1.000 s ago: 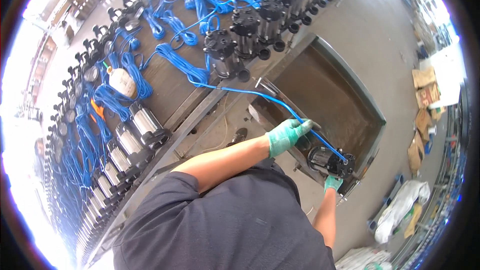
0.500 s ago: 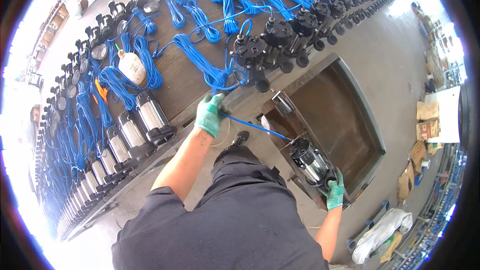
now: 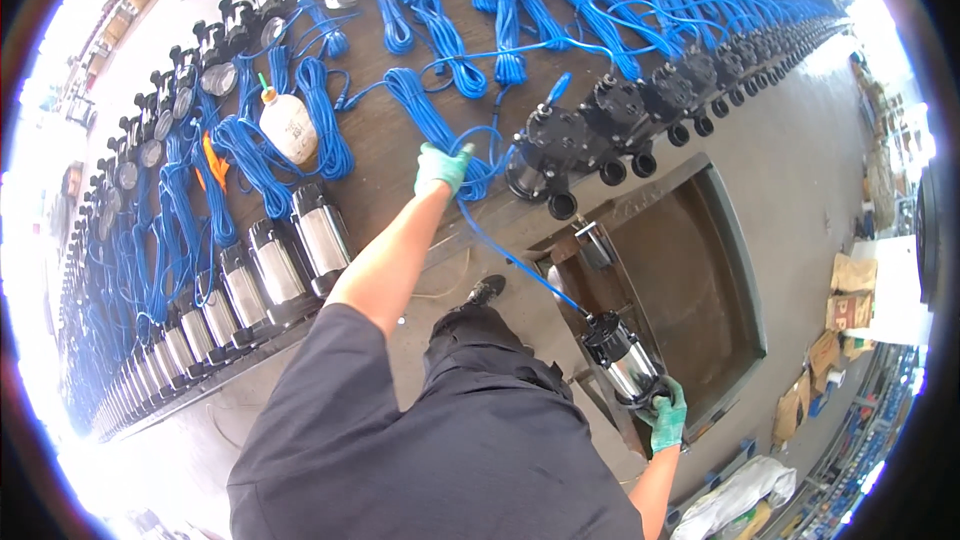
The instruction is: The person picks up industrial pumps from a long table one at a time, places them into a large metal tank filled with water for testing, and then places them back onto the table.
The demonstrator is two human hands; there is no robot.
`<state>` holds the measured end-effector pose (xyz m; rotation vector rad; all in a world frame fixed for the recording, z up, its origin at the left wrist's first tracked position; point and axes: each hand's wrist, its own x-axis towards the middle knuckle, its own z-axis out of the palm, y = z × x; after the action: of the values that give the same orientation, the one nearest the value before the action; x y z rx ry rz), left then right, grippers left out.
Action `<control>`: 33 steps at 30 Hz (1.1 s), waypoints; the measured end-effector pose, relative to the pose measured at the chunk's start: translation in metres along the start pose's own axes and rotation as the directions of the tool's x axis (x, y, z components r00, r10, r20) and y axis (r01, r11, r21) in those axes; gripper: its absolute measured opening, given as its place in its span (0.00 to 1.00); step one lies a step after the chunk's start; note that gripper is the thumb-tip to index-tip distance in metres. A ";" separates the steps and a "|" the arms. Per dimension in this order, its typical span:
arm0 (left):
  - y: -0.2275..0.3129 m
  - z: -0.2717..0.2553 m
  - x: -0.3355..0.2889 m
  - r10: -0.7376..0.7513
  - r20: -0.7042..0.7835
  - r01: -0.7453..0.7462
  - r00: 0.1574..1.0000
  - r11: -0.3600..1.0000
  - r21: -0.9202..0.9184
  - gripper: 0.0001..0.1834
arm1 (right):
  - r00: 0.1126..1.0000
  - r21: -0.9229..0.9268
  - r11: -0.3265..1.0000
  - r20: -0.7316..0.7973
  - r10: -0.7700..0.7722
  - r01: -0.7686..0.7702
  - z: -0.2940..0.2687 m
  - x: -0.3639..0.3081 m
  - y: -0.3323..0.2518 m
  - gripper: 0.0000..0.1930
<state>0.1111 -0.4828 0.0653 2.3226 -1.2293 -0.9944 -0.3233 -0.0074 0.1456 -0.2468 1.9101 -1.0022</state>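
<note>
My left hand (image 3: 443,168), in a green glove, is closed at the near end of a blue cable coil (image 3: 418,105) lying on the table. From that coil a single blue cable (image 3: 520,262) runs down to the top of a steel and black submersible pump (image 3: 624,360). My right hand (image 3: 668,417), also gloved in green, grips the black base of this pump, which lies tilted over a metal trough. The fingers of my left hand are partly hidden by cable loops.
The table (image 3: 395,210) carries many pumps with coiled blue cables along its edges. A cream bottle (image 3: 288,126) with a green tip stands among the coils. Below the table edge is a metal trough (image 3: 740,225) with a narrow frame. Cardboard boxes (image 3: 850,311) lie at the right.
My left hand has reached farther over the table to the coil's end. The cable to the pump now sags slightly. My right hand still grips the pump, and the whole view has shifted.
</note>
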 end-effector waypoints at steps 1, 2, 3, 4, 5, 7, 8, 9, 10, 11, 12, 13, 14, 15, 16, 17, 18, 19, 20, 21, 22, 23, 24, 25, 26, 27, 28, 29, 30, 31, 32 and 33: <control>0.016 -0.005 -0.005 -0.048 0.036 0.047 0.998 0.998 0.028 0.56 | 1.000 -0.002 1.000 -0.006 -0.008 0.008 -0.002 -0.001 0.003 0.29; 0.017 -0.005 -0.003 -0.065 0.040 0.064 0.997 0.997 0.032 0.57 | 1.000 -0.018 1.000 -0.018 0.001 -0.002 -0.002 -0.001 0.001 0.28; 0.017 -0.004 0.001 -0.083 0.043 0.082 0.996 0.996 0.037 0.58 | 0.999 -0.035 0.999 -0.031 0.010 -0.011 -0.001 -0.002 -0.001 0.28; 0.016 -0.001 0.007 -0.088 0.022 0.087 0.996 0.994 0.063 0.58 | 0.999 -0.034 0.999 -0.036 0.019 -0.020 0.001 -0.003 -0.002 0.28; 0.014 0.000 0.010 -0.074 0.044 0.074 0.996 0.997 0.011 0.57 | 0.998 -0.039 0.999 -0.062 0.007 -0.009 0.007 -0.006 -0.006 0.26; -0.006 0.006 0.025 -0.051 -0.004 0.050 0.999 0.993 -0.108 0.47 | 0.999 -0.123 0.992 -0.047 -0.023 0.017 0.008 -0.002 -0.002 0.25; -0.010 0.000 0.029 -0.052 -0.007 0.051 0.999 0.993 -0.108 0.47 | 0.998 -0.173 0.984 -0.043 -0.052 0.043 0.015 -0.007 -0.002 0.23; -0.017 -0.015 0.029 0.035 0.153 0.021 0.988 0.938 -0.345 0.41 | 0.997 -0.180 0.983 -0.050 -0.057 0.047 0.028 -0.016 -0.009 0.22; -0.022 -0.028 0.027 0.155 0.281 0.032 0.947 0.825 -0.564 0.34 | 0.997 -0.180 0.982 -0.030 -0.066 0.059 0.041 -0.024 -0.018 0.22; -0.002 -0.062 -0.005 0.131 0.296 0.120 0.946 0.708 -0.696 0.27 | 0.997 -0.179 0.982 -0.025 -0.071 0.066 0.051 -0.030 -0.025 0.22; -0.004 -0.089 -0.015 0.213 0.290 0.101 0.933 0.618 -0.780 0.28 | 0.992 -0.168 0.978 0.044 -0.117 0.123 0.060 -0.027 -0.029 0.21; -0.010 -0.113 -0.022 0.294 0.276 0.090 0.915 0.520 -0.850 0.29 | 0.981 -0.152 0.973 0.108 -0.159 0.175 0.069 -0.025 -0.033 0.20; -0.009 -0.132 -0.033 0.365 0.177 -0.035 0.914 0.506 -0.862 0.31 | 0.987 -0.129 0.986 0.130 -0.093 0.110 0.103 -0.037 -0.067 0.20; -0.007 -0.153 -0.044 0.432 0.076 -0.159 0.898 0.483 -0.861 0.34 | 0.961 -0.168 0.966 0.229 -0.157 0.197 0.119 -0.030 -0.074 0.19; -0.003 -0.178 -0.058 0.487 -0.021 -0.280 0.873 0.465 -0.840 0.38 | 0.941 -0.053 0.984 0.305 -0.145 0.168 0.158 -0.040 -0.102 0.18; 0.003 -0.200 -0.069 0.542 -0.112 -0.395 0.833 0.440 -0.807 0.41 | 0.902 -0.092 0.965 0.387 -0.192 0.245 0.188 -0.035 -0.116 0.17; 0.004 -0.222 -0.072 0.626 -0.192 -0.546 0.756 0.442 -0.711 0.44 | 0.895 -0.135 0.965 0.420 -0.150 0.226 0.218 -0.039 -0.134 0.17; 0.007 -0.241 -0.073 0.708 -0.253 -0.680 0.659 0.418 -0.602 0.46 | 0.849 -0.077 0.967 0.498 -0.176 0.245 0.235 -0.010 -0.109 0.17; 0.011 -0.259 -0.085 0.703 -0.267 -0.684 0.659 0.414 -0.601 0.46 | 0.840 0.005 0.994 0.534 -0.097 0.112 0.275 -0.026 -0.130 0.17; 0.016 -0.276 -0.097 0.699 -0.284 -0.690 0.656 0.404 -0.600 0.45 | 0.778 -0.009 0.990 0.620 -0.103 0.138 0.304 -0.024 -0.134 0.17; 0.018 -0.287 -0.104 0.703 -0.337 -0.729 0.627 0.376 -0.572 0.44 | 0.771 0.009 0.998 0.635 -0.050 0.057 0.336 -0.034 -0.145 0.17; 0.023 -0.294 -0.110 0.710 -0.382 -0.765 0.591 0.342 -0.546 0.42 | 0.772 0.063 0.998 0.634 -0.046 0.008 0.363 -0.030 -0.134 0.16; 0.027 -0.301 -0.119 0.702 -0.430 -0.800 0.567 0.348 -0.488 0.37 | 0.739 0.060 0.995 0.674 0.021 -0.083 0.390 -0.035 -0.136 0.15; 0.026 -0.301 -0.120 0.693 -0.441 -0.801 0.570 0.351 -0.484 0.37 | 0.719 0.066 0.992 0.694 0.035 -0.112 0.413 -0.038 -0.135 0.13; 0.024 -0.304 -0.119 0.681 -0.477 -0.825 0.556 0.381 -0.418 0.35 | 0.716 0.048 0.989 0.695 0.069 -0.141 0.434 -0.046 -0.137 0.13; 0.024 -0.304 -0.118 0.673 -0.507 -0.842 0.539 0.408 -0.353 0.33 | 0.710 0.048 0.981 0.697 0.100 -0.185 0.451 -0.045 -0.131 0.13; 0.025 -0.299 -0.116 0.648 -0.539 -0.840 0.537 0.351 -0.415 0.31 | 0.716 0.029 0.979 0.686 0.127 -0.202 0.464 -0.045 -0.127 0.13; 0.021 -0.297 -0.112 0.632 -0.548 -0.836 0.547 0.376 -0.401 0.32 | 0.718 0.008 0.976 0.679 0.154 -0.217 0.476 -0.048 -0.125 0.13; 0.018 -0.292 -0.107 0.607 -0.578 -0.837 0.546 0.369 -0.403 0.33 | 0.733 -0.056 0.980 0.656 0.181 -0.192 0.485 -0.048 -0.121 0.14; 0.016 -0.287 -0.101 0.583 -0.605 -0.840 0.542 0.358 -0.408 0.34 | 0.730 -0.061 0.980 0.659 0.181 -0.188 0.488 -0.047 -0.118 0.14; 0.012 -0.281 -0.093 0.558 -0.624 -0.836 0.547 0.398 -0.377 0.35 | 0.685 -0.095 0.987 0.711 0.160 -0.131 0.490 -0.045 -0.116 0.15; 0.004 -0.275 -0.081 0.556 -0.631 -0.840 0.541 0.397 -0.370 0.35 | 0.629 -0.123 0.990 0.765 0.139 -0.069 0.493 -0.045 -0.115 0.16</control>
<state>0.2730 -0.4279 0.2950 1.1132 -1.2435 -0.4258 0.0740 -0.3248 0.1437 -0.5179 1.1385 -0.5773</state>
